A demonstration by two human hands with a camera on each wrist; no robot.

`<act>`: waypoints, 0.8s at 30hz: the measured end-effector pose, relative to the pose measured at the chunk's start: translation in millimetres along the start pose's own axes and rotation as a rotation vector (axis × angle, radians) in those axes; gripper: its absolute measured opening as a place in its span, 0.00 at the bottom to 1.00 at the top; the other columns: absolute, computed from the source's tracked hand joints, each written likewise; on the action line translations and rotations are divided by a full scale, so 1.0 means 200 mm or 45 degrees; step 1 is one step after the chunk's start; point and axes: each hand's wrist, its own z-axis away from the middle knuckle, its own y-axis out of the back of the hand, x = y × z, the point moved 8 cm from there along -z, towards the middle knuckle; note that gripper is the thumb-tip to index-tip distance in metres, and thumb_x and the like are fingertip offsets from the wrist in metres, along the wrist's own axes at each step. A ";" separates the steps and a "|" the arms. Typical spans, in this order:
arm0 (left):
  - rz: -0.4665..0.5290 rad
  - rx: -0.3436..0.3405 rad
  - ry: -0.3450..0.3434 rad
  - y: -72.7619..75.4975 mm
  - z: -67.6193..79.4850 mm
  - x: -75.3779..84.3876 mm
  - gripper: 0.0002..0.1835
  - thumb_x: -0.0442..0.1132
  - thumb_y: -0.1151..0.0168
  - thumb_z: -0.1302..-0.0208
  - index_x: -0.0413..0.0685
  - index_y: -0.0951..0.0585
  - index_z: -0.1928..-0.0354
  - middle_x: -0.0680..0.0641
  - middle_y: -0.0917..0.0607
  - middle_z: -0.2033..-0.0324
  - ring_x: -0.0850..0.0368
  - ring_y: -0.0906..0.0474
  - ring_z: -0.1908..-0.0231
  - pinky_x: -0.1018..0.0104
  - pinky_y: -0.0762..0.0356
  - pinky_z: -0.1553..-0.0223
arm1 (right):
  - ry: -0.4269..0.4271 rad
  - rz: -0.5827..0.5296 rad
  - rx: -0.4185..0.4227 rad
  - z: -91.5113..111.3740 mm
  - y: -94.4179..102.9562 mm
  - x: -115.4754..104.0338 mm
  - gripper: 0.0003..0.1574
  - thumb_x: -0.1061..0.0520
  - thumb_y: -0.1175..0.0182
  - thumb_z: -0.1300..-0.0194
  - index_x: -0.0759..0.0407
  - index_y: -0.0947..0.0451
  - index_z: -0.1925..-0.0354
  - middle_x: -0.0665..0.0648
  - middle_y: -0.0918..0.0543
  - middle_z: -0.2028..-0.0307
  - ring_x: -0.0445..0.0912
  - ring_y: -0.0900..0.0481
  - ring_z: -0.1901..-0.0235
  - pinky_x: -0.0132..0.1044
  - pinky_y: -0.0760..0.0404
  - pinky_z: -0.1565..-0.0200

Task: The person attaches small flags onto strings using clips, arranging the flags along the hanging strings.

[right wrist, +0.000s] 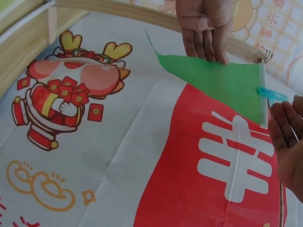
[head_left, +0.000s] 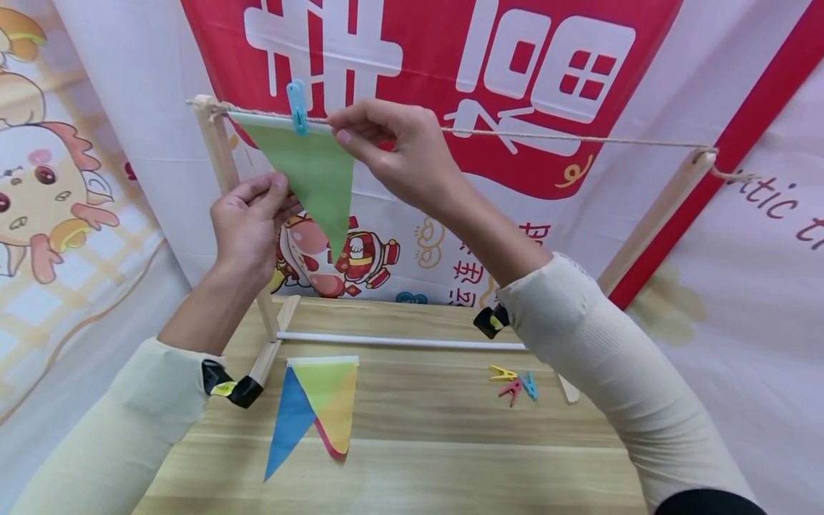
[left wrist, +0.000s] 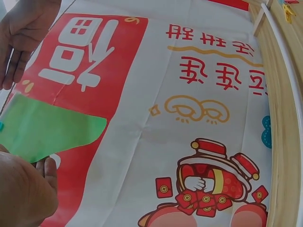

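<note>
A green triangular pennant (head_left: 309, 161) with a white top band hangs point down from a twine string (head_left: 553, 137). One light-blue clothespin (head_left: 297, 107) clamps its top band to the string. My left hand (head_left: 251, 218) pinches the pennant's left edge about midway down, some fingers hidden behind the cloth. With thumb and fingertips, my right hand (head_left: 402, 146) pinches the pennant's upper right corner at the string. From the right wrist view, the blue clothespin (right wrist: 272, 93) sits on the white band beside the right hand (right wrist: 289, 146).
Wooden posts (head_left: 215, 143) hold the string at both ends, with a white rod (head_left: 399, 341) low between them. Blue, yellow-green and yellow pennants (head_left: 322, 386) lie overlapped on the wooden table (head_left: 438, 458). Yellow, red and blue clothespins (head_left: 511, 390) lie to the right. A printed red-and-white cloth hangs behind.
</note>
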 end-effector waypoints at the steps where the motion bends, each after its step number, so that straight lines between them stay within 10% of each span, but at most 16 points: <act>1: -0.022 0.002 0.010 0.00 0.01 -0.01 0.06 0.36 0.24 0.27 0.41 0.09 0.53 0.47 0.05 0.66 0.58 0.06 0.65 0.68 0.05 0.53 | -0.003 0.001 -0.003 0.01 0.00 0.00 0.16 0.59 0.32 0.18 0.64 0.10 0.38 0.59 0.05 0.43 0.43 0.07 0.50 0.32 0.10 0.41; 24: -0.190 -0.035 0.104 0.01 0.05 -0.11 0.09 0.34 0.42 0.12 0.43 0.13 0.52 0.48 0.14 0.63 0.57 0.13 0.62 0.70 0.06 0.52 | -0.102 -0.043 0.027 0.20 0.07 0.13 0.15 0.58 0.30 0.19 0.60 0.09 0.40 0.57 0.05 0.45 0.44 0.07 0.48 0.37 0.07 0.42</act>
